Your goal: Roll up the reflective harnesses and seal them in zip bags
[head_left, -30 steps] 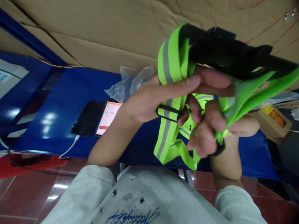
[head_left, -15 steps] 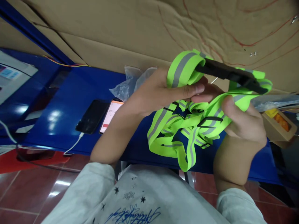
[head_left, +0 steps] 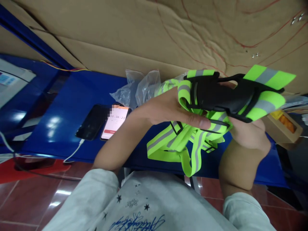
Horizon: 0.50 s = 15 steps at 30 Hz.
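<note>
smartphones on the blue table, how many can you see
2. A dark-screened smartphone lies on the left with a white cable plugged in; a lit smartphone showing a timer lies just right of it. Others could be hidden from view.

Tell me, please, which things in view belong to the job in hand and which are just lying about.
Belonging: neon-green reflective fabric strap, black plastic buckle.
Apparently lying about: black dark-screened phone, phone with lit white screen, clear plastic bags, brown cardboard box.
</note>
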### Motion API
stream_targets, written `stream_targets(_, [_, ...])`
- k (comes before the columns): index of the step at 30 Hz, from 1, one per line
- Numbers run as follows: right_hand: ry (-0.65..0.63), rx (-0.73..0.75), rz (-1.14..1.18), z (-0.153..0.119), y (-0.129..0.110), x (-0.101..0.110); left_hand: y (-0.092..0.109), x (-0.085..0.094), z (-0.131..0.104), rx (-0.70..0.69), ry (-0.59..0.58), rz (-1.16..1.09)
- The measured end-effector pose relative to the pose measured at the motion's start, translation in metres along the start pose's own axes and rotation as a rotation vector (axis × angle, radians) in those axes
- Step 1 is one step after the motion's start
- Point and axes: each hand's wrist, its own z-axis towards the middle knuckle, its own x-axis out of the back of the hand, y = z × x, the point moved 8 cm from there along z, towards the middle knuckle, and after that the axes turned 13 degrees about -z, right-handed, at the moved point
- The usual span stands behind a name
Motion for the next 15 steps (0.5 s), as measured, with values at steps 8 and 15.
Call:
stream_targets(8, [-0.104, 0.301, -0.149, 0.037, -0.044, 0.000, -0.008, 0.021, 0.000, -0.068, 0.355, 0.186])
stream_targets(15, [-0.019, 0.276, -0.478, 0.025, -0.064, 0.012, -0.017, 0.026, 0.002, -0.028, 0.342, 0.258])
